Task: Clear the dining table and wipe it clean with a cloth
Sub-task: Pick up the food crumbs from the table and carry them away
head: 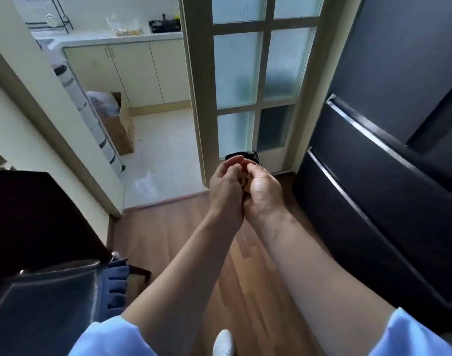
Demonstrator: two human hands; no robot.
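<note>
floor [183, 242]: wood planks under both hands, runs fwd to a doorway; past that, pale tile [158, 155] well beyond the fingertips
fridge [389, 140]: big dark unit, right of the right hand, apart from it; metal trim strips across the front
door [248, 80]: cream frame w/ frosted glass panes, straight ahead of and above the fingers; its bottom edge sits just behind the fingertips in view
wall [47, 104]: cream, far left of the left hand, slants down to the doorway corner
dark furniture [32, 217]: bottom-left, well apart from the left hand; dark glossy top. Can't tell if it's the dining table or a chair
kitchen counter [112, 37]: far beyond the fingers thru the doorway; pale cabinet doors under it, clear bag and a black item on top, wire rack at its left end
cardboard box [122, 124]: on the tile, left-fwd of the fingers, plastic bag stuffed in it
blue cloth [117, 281]: hangs off the dark furniture's edge, below-left of the left hand, near the left forearm, not touching
left hand [226, 183]: palm facing right, fingers curled loosely, pressed to the other hand; nothing visible in it
right hand [263, 186]: fingers curled in vs the left palm, holding no visible object
sleeves [112, 337]: light blue, bottom edge, both arms bare fwd of them
shoe [223, 341]: white toe on the wood, bottom centre, under the forearms
dark object [254, 155]: small, just behind the fingertips at the door's foot; mostly hidden, can't ID
</note>
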